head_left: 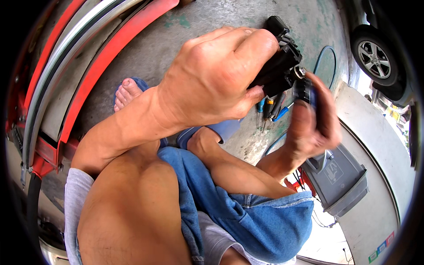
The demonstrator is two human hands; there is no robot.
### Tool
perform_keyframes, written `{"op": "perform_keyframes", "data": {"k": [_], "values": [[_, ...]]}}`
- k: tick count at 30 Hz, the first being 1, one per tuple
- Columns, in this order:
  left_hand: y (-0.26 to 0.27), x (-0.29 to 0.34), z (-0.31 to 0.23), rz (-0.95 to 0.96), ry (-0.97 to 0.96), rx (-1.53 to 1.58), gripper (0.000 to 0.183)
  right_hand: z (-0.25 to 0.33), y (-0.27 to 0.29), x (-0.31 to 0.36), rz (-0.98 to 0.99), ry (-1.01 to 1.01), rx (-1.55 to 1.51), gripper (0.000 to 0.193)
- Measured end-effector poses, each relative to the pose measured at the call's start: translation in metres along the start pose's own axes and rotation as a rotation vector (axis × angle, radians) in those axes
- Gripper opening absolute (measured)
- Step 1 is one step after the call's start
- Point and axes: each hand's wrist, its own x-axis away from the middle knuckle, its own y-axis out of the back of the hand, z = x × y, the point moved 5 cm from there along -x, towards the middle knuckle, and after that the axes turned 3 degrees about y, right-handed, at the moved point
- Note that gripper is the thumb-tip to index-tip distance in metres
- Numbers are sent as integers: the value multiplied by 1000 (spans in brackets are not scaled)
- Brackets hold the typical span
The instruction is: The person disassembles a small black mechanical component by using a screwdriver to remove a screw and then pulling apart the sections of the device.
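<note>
My left hand (221, 66) is wrapped round a black plastic part (276, 75) with moulded clips and a blocky end. Held up against its right side is a small dark cylindrical piece (302, 90), pinched between the thumb and fingers of my right hand (313, 126). A round metal end (299, 72) shows where the two pieces meet; whether they are joined I cannot tell. Motion blurs the right fingers slightly. On the floor beyond lie several screwdrivers (268, 108), some with blue handles and one with yellow.
Below my right forearm sits a grey plastic case (338, 181) beside a pale panel (375, 176). Red and silver curved bodywork (95, 75) runs along the left. A blue hose (327, 47) crosses the concrete floor (198, 20). At the far right stands a car wheel (374, 58).
</note>
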Motion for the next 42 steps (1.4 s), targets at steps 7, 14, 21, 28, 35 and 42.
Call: {"op": "perform_keyframes", "data": {"k": [7,14,21,28,35,42], "values": [[-1,-1,-3,14,44,24,52,5,0,-1,8,82,-2,54],[-2,-1,-1,4,65,17,51,9,-4,3,7,-4,12,70],[-2,-2,1,20,82,-5,52,5,-7,1,63,64,28,50],[-4,-1,4,29,109,1,49,4,-4,6,10,-60,-131,43],[-6,-1,10,35,111,-8,49,-3,-5,6,1,-100,-110,44],[-12,-5,15,72,135,-12,42,-10,-13,1,70,-94,-51,42]]}}
